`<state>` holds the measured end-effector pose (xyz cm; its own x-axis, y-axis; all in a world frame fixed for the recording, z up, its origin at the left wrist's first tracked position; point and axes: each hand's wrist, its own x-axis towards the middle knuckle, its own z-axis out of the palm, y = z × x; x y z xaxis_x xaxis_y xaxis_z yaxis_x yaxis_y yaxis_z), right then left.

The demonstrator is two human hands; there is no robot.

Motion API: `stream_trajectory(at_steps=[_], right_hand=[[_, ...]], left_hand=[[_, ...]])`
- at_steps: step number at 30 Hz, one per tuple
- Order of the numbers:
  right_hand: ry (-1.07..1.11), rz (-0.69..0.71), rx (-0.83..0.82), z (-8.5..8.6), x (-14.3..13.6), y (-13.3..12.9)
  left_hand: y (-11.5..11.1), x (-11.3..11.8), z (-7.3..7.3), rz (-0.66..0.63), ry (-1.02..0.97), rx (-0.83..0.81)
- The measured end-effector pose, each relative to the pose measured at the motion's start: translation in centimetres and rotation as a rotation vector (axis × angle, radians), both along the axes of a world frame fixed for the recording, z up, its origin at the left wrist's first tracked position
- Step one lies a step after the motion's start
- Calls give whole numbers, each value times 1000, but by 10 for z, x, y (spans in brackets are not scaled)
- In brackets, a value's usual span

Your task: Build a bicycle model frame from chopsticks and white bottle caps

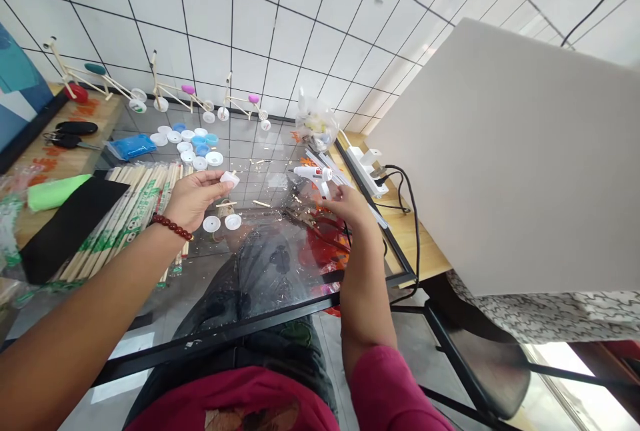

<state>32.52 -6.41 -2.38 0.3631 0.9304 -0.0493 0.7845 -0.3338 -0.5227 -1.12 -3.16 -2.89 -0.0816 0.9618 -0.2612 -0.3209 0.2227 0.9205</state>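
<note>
Between the thumb and fingers of my left hand (196,196) is a small white cap (230,180), with a bit of wooden stick showing at its top edge. My right hand (347,206) is at the handle of a white glue gun (314,174), thumb and fingers closed about it; the nozzle points left. Below the held cap, two white caps (233,222) lie on the glass tabletop (260,264) beside short stick pieces (261,204). Pliers (320,223) with red handles lie left of my right wrist.
Bottle caps (186,146) and a blue packet (133,146) lie farther back. Stick-built models (187,94) with cap wheels stand along the tiled wall. Bundled chopsticks (125,218) lie left. A power strip (367,171) with cords and a large pale panel (510,164) are right.
</note>
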Motion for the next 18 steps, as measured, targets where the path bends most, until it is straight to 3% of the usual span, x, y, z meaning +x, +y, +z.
stream_trajectory(at_steps=[2, 3, 5, 7, 9, 13, 18], right_hand=[[-136, -91, 43, 13, -6, -18], [-144, -57, 107, 17, -15, -24], [-149, 198, 199, 22, -44, -29], [-232, 448, 191, 21, -81, -24], [-355, 566, 103, 19, -114, -13], [-496, 623, -27, 10, -144, 5], [-361, 594, 52, -11, -140, 10]], left_hand=[[1, -1, -3, 2, 5, 8], [1, -1, -4, 0, 5, 16], [2, -2, -7, -5, 0, 28], [2, -1, -8, -4, -4, 29], [2, -1, -9, -3, 13, 26], [2, -2, -7, 1, 68, 50], [3, -3, -10, 4, 109, 122]])
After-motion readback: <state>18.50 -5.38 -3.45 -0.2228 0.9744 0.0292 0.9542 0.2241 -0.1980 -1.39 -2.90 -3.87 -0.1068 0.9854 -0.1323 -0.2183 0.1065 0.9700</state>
